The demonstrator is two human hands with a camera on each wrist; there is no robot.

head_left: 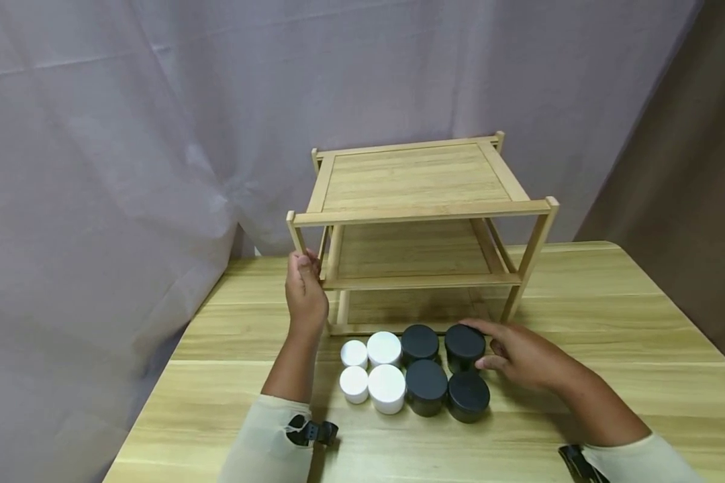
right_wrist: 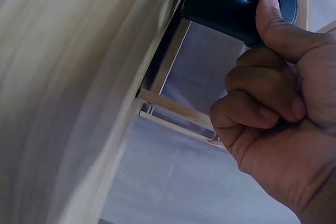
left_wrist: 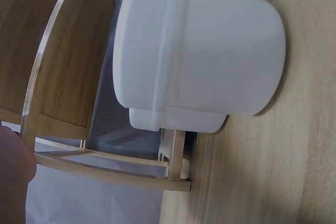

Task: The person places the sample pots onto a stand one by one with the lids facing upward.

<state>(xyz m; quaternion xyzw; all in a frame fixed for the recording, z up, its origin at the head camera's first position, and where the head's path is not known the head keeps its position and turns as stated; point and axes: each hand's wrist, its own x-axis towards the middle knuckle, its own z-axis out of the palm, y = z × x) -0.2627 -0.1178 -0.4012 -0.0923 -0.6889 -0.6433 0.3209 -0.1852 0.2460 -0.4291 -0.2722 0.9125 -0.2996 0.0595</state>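
In the head view, my left hand [head_left: 306, 290] grips the front left leg of a three-tier wooden shelf [head_left: 419, 212]. My right hand [head_left: 524, 354] pinches a black lidded jar [head_left: 464, 341] at the back right of the group, index finger along its far edge. The right wrist view shows the thumb [right_wrist: 272, 17] against this jar's side, with the other fingers curled into the palm. Beside it stand more black jars [head_left: 426, 384] and, to the left, several white jars [head_left: 387, 384] in two sizes, all in two rows before the shelf.
Everything stands on a light wooden table [head_left: 229, 376]. A grey curtain [head_left: 217, 121] hangs close behind the shelf and down the left side. A brown surface [head_left: 683, 188] borders the table on the right. White jars [left_wrist: 210, 51] loom large beneath the left wrist.
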